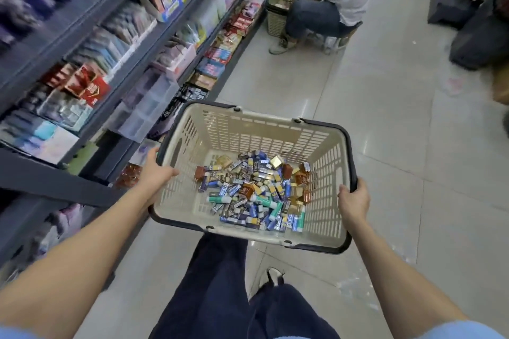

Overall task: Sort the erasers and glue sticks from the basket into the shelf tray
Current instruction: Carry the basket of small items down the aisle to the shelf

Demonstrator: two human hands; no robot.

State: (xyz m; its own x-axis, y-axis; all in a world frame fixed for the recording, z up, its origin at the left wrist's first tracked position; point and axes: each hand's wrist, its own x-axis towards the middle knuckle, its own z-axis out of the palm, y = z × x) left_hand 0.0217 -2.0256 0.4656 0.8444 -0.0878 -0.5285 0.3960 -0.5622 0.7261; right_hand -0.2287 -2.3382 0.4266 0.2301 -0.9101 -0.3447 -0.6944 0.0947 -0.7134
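I carry a beige plastic basket [325, 151] with dark handles in front of me, above the floor. My left hand [157, 173] grips its left rim, thumb inside the wall. My right hand [353, 199] grips the right rim and handle. On the basket's floor lies a pile of several small erasers [249, 190] in blue, white, brown and gold wrappers. Green and white glue sticks [220, 199] lie mixed among them. The shelf tray cannot be made out among the shelves.
Grey shelves [91, 22] full of stationery run along the left, with clear plastic bins [148, 107] at mid height. A person [330, 0] sits on a low stool ahead beside stacked beige baskets [278, 8]. Tiled floor [399, 118] spreads to the right; dark bags [479, 44] lie far right.
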